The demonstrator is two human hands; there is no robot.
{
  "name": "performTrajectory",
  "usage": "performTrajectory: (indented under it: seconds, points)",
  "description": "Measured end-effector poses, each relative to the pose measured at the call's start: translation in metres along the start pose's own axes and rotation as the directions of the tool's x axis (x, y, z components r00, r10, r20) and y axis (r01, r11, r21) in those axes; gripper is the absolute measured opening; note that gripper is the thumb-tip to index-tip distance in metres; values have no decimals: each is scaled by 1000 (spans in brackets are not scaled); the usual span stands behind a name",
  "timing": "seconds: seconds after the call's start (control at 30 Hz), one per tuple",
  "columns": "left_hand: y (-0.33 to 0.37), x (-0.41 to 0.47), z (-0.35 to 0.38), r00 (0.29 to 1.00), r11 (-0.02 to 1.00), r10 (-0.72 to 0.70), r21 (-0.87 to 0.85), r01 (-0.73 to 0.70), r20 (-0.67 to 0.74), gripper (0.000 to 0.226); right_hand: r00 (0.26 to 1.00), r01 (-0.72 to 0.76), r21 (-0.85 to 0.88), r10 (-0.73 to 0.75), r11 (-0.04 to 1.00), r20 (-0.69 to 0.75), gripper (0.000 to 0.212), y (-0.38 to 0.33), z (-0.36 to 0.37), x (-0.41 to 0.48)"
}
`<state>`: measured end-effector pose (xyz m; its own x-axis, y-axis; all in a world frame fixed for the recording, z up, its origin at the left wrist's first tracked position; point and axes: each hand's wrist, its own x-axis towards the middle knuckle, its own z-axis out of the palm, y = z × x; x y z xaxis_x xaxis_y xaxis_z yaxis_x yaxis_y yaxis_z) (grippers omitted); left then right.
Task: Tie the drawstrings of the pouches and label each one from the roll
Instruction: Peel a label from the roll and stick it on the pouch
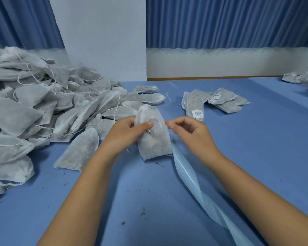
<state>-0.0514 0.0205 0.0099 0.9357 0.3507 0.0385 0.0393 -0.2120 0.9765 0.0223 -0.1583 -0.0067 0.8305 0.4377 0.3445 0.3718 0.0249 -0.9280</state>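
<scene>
Pouch (154, 139) mid-table (256, 139), gripped by left hand (126, 132), thumb pressing its front. Right hand (187, 130) pinching drawstring (159, 122) at pouch's right edge. Unlabelled heap (43, 103) left, labelled pouches (196, 105) behind, pale strip (185, 171) beneath right forearm.

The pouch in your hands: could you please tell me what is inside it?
A dark, loose filling shows dimly through the pouch; its thin white fabric hides what exactly it is.

The left hand (128, 132) is gripping a pouch (155, 144) at centre while the right hand (188, 130) is pinching its drawstring (160, 124) at 3 o'clock. Loose pouches (43, 103) are lying piled at 9 o'clock, labelled pouches (219, 100) at 1, a pale strip (190, 176) at 5.
</scene>
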Motion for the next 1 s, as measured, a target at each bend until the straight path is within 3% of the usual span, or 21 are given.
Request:
performTrajectory:
  seconds: [0.13, 0.2, 0.27, 0.4, 0.6, 0.8, 0.87, 1.0]
  points:
    - [-3, 2, -12, 987, 991, -127, -32, 131, 97, 10, 944, -315, -162, 291, 935, -159, 6, 2, -16, 12]
    - [-5, 2, -15, 971, 979, -186, -53, 196, 149, 10, 868, -489, -241, 493, 838, -48, 21, 2, -20, 13]
    - [-7, 3, -16, 955, 962, -243, -81, 259, 168, 9, 782, -570, -276, 614, 774, 109, 28, 0, -19, 11]
    - [-10, 3, -18, 937, 942, -287, -117, 313, 197, 8, 741, -579, -262, 632, 772, 225, 28, -1, -16, 7]
    - [-10, 0, -22, 927, 940, -296, -99, 325, 232, 13, 675, -550, -375, 662, 746, 327, 33, -3, -15, 2]
    - [-12, 1, -20, 912, 938, -319, -48, 342, 257, 8, 802, -506, -353, 580, 787, 146, 22, 11, -8, 7]
    - [-12, 1, -19, 915, 937, -316, -71, 343, 251, 7, 787, -490, -367, 583, 790, 204, 32, 15, -12, 9]
    - [-11, 1, -19, 915, 934, -304, -108, 341, 267, 20, 745, -558, -227, 602, 798, 287, 20, 19, -15, 11]
